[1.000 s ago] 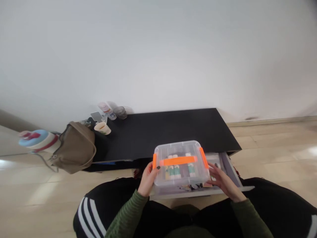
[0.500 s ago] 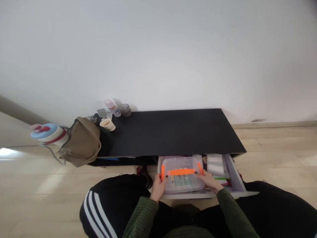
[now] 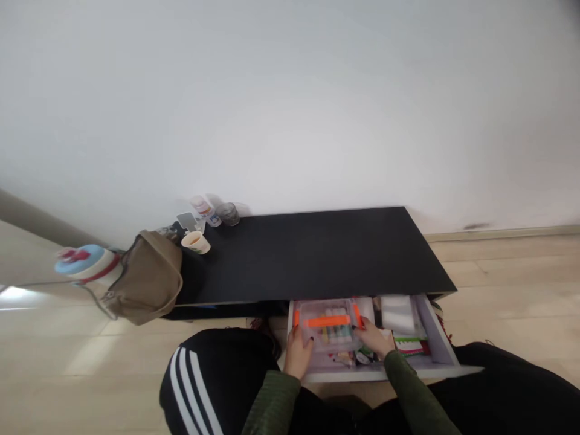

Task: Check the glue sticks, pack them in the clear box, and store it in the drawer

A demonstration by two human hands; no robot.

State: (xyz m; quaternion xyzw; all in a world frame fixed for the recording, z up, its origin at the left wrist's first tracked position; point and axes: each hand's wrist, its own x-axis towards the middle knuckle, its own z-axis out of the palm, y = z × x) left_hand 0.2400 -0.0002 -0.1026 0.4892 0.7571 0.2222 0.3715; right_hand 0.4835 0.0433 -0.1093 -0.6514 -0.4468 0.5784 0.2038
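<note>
A clear plastic box (image 3: pixel 324 341) with an orange handle and orange side clips sits in the left part of the pulled-out drawer (image 3: pixel 344 377). Small coloured items show through its lid. My left hand (image 3: pixel 298 353) grips the box's left side near the clip. On the right side, my right hand (image 3: pixel 375 339) holds the box by its edge, fingers bent beside the other clip. Small mixed items lie in the drawer in front of the box. A white packet (image 3: pixel 397 313) and a green, white and red item (image 3: pixel 410 346) lie to its right.
The drawer belongs to a low black cabinet (image 3: pixel 317 254) against the wall. On its left end stand a paper cup (image 3: pixel 196 242), a spray bottle (image 3: pixel 206 211), a dark glass (image 3: pixel 228 214) and a brown bag (image 3: pixel 149 278). A large blue-lidded bottle (image 3: pixel 90 264) is beside the bag.
The box has moved back and down into the drawer, with both hands on it. Small items in front of it have come into view. The whole view has shifted slightly.
</note>
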